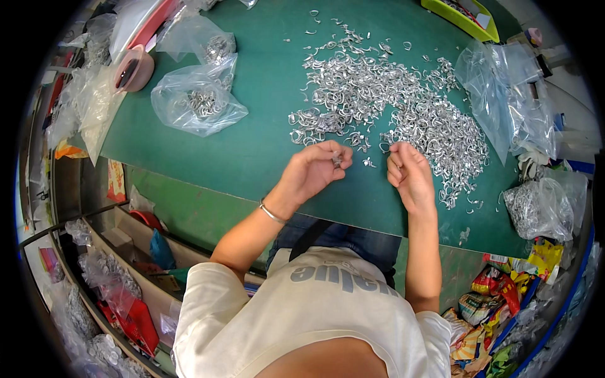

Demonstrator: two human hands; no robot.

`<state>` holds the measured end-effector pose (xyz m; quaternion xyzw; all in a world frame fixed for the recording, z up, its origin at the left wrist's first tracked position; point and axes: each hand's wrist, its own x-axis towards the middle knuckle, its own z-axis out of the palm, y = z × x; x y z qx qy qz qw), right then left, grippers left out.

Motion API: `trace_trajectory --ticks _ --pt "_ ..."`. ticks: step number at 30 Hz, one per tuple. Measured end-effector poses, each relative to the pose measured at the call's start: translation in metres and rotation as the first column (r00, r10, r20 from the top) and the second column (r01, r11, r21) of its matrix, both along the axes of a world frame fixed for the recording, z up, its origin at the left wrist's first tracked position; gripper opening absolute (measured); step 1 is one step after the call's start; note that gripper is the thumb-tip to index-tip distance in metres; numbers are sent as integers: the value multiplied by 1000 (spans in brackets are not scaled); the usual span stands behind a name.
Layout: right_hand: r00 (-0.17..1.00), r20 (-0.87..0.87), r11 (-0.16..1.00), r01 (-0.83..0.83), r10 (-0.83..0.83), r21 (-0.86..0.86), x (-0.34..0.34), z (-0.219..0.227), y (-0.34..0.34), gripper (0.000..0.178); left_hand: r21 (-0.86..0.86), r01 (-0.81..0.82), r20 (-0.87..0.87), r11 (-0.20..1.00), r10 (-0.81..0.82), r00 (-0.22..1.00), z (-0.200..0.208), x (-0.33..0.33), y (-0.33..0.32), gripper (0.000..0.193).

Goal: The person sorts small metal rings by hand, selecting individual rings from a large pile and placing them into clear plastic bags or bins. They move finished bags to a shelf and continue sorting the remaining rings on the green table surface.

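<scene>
A broad heap of small silver metal rings (435,123) lies on the green tabletop (265,120), beyond my hands. At the heap's near left edge, my left hand (315,169) has its fingers curled, with a few small silver pieces (338,159) showing between them. A bracelet (272,212) circles that wrist. My right hand (409,175) is closed, thumb and fingertips together, beside the near edge of the heap. Whatever its fingers hold is hidden. One loose silver piece (368,162) lies on the table between the two hands.
Clear plastic bags (200,104) with silver pieces inside lie at the left, near a pink bowl (135,69). A yellow-green tray (463,19) is at the far right. More plastic bags (513,94) and colourful packets (498,290) crowd the right side. An open drawer (126,236) is lower left.
</scene>
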<state>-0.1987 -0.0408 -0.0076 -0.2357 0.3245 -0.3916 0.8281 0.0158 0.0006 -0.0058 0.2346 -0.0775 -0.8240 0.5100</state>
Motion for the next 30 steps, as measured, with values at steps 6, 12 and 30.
trace_trajectory --ticks 6,12,30 --pt "164 -760 590 -535 -629 -604 39 -5 2 13 114 31 -316 993 7 949 -21 6 9 10" --pt "699 -691 923 -119 -184 -366 21 -4 -4 4 229 -22 -471 973 131 872 -12 -2 12 7" --pt "937 -347 973 -56 -25 -223 16 9 -11 33 240 -183 -255 953 244 936 -3 3 23 33"
